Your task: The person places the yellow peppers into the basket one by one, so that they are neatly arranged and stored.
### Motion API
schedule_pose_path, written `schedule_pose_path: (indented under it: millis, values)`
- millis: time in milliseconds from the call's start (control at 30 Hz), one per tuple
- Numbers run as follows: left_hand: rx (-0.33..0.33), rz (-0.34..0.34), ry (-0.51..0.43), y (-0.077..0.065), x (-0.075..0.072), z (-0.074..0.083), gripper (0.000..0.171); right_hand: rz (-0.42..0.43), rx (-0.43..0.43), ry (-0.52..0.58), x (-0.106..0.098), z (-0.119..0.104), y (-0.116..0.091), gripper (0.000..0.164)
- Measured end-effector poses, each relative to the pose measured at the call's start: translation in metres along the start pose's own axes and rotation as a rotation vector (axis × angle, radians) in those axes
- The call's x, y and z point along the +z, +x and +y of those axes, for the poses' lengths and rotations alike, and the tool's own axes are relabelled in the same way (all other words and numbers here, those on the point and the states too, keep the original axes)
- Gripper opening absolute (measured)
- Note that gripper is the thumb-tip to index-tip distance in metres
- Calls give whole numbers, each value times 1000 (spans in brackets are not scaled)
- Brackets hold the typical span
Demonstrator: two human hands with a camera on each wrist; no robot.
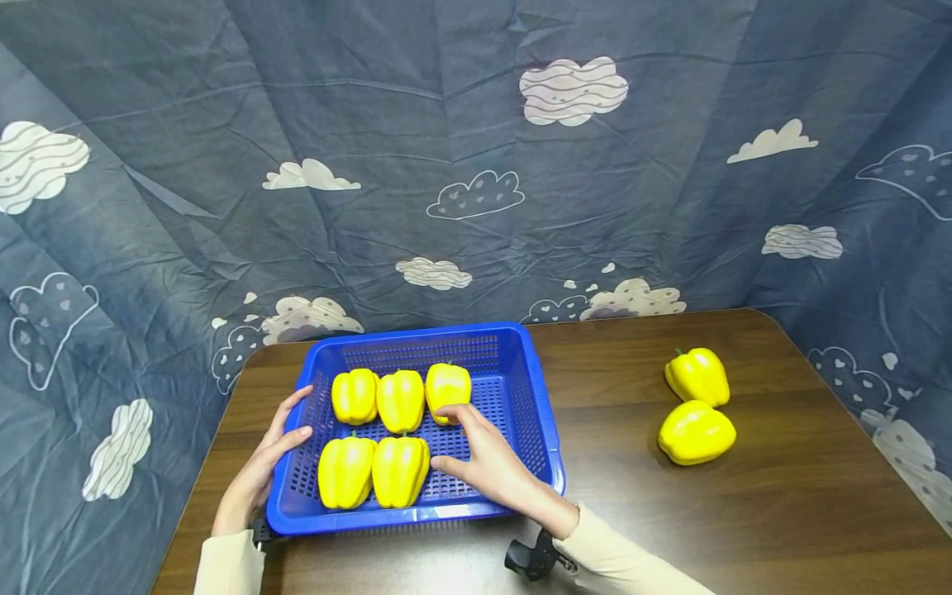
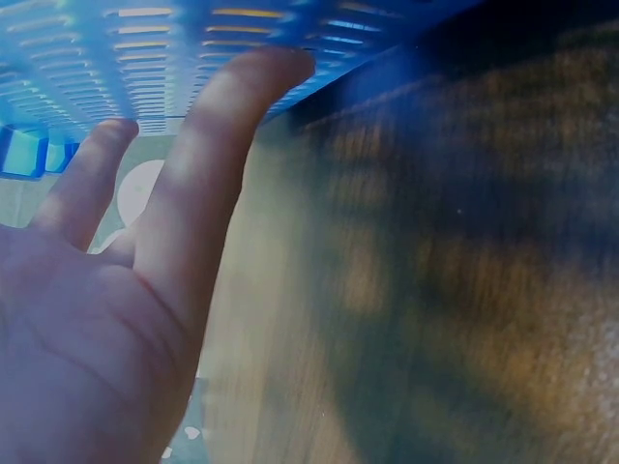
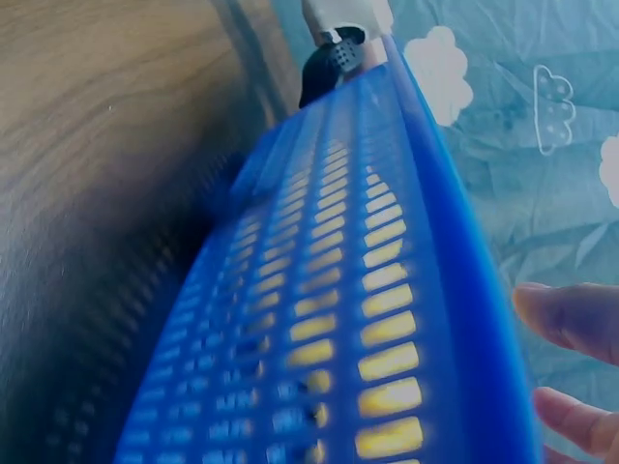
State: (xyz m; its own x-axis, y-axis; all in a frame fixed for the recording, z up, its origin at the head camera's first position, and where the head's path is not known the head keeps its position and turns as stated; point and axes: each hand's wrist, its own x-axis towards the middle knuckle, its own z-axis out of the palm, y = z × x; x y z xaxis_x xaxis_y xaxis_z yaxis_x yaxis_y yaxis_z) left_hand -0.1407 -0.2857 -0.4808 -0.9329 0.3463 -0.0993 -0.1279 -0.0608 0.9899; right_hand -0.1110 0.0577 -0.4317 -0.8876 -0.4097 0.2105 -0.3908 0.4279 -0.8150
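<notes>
A blue plastic basket (image 1: 416,517) with slotted walls holds several yellow bell peppers, set in a back row and a front row. My left hand (image 1: 256,467) rests against the basket's left side, fingers and thumb extended along it. In the left wrist view, the thumb (image 2: 227,126) lies close against the slotted wall. Over the basket's right half, my right hand (image 1: 487,459) holds nothing, its thumb and fingers spread apart. Its fingertips overlap the lower part of the back-right pepper (image 1: 448,384), and its thumb tip is beside the front pepper (image 1: 400,471).
Two more yellow bell peppers, one farther back (image 1: 699,377) and one nearer (image 1: 697,433), lie close together on the right of the brown wooden table (image 1: 610,397). A dark blue cloth (image 1: 476,99) with cloud prints hangs behind the table and at its sides.
</notes>
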Motion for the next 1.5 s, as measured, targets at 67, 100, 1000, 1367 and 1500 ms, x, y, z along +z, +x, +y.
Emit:
schedule_pose_path:
  millis: [67,100,1000,1367,1500]
  values:
    - [3,-3,-7,0,0,-1,56,13,4,-4,-5,2,-1,50]
    - [4,-4,-10,0,-1,-1,55,20,6,-8,-7,3,-2,50]
    - [11,3,-20,-1,1,-1,55,179,15,30,-71,33,-30,51]
    - [11,-3,-19,0,1,-1,55,241,5,27,-95,46,-43,47]
    - [14,-7,-24,0,1,-2,55,288,-2,-9,-105,54,-49,48]
